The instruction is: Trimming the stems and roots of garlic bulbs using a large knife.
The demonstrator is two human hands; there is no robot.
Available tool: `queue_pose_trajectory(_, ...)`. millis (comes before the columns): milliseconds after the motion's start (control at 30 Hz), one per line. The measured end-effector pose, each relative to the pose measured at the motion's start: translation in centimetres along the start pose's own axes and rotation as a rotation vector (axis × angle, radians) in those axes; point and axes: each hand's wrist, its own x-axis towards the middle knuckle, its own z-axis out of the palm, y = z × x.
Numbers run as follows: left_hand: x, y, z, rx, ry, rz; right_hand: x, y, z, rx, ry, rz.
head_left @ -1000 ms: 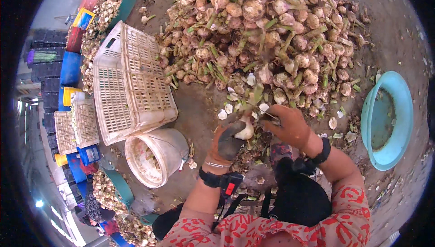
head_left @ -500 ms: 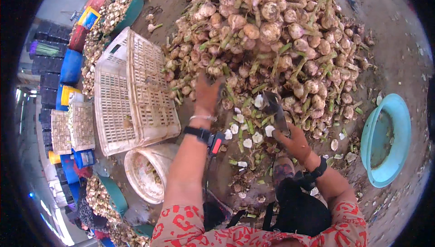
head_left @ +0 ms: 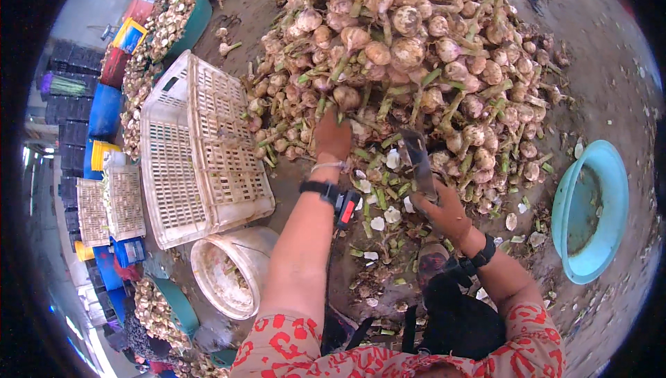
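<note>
A large heap of garlic bulbs (head_left: 444,52) with green stalks spreads in front of me. At its near left edge my left hand (head_left: 333,135) is closed at the stalk of a garlic bulb (head_left: 346,97), whose round head shows just beyond my fingers. My right hand (head_left: 444,213) grips a knife (head_left: 417,159) with a broad dark blade. The blade points away from me, its tip by the heap's near edge. Cut stalk pieces (head_left: 380,197) and pale round slices lie on the floor between and below my hands.
To the left stand white plastic crates (head_left: 232,149) and a dirty white bucket (head_left: 232,270) lying tilted. A turquoise basin (head_left: 591,211) sits at the right. Farther left are teal tubs of garlic (head_left: 191,24), blue barrels (head_left: 105,111) and stacked dark crates (head_left: 75,86).
My left hand has moved right and slightly nearer the heap, its spread fingers closing at a bulb's stalk. The knife's blade has turned and shows more of its flat side.
</note>
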Motion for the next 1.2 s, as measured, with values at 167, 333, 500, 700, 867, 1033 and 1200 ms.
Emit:
queue_pose_trajectory(167,-10.3,-2.5,0.2,-0.722,-0.429,0.068,-0.7,-1.7,-2.8,-0.238,0.042,-0.136)
queue_pose_trajectory(333,-18.4,-2.4,-2.3,-1.111,-0.561,-0.329,-2.3,-3.0,-1.9,-0.642,-0.061,-0.328)
queue_pose_trajectory(500,-18.5,1.7,-5.9,-1.033,-0.683,0.054,-4.4,-4.4,-1.7,-0.695,-0.159,-0.419)
queue_pose_trajectory(700,-20.6,2.4,-5.2,-1.144,-0.418,-0.126,-4.1,-5.3,-2.1,-0.639,-0.203,-0.463)
queue_pose_trajectory(867,-21.3,8.9,-10.3,-0.702,-0.700,0.301,-4.3,1.2,-0.5,-0.876,-0.230,-0.185)
queue_pose_trajectory(1033,-20.8,9.0,-9.3,-0.534,-0.561,0.331,-3.3,-2.4,-2.3,-0.198,-0.127,-0.033)
queue_pose_trajectory(1200,-20.5,9.6,-8.5,0.020,-0.263,0.614,-3.6,-5.8,-2.8,0.861,-0.165,0.387)
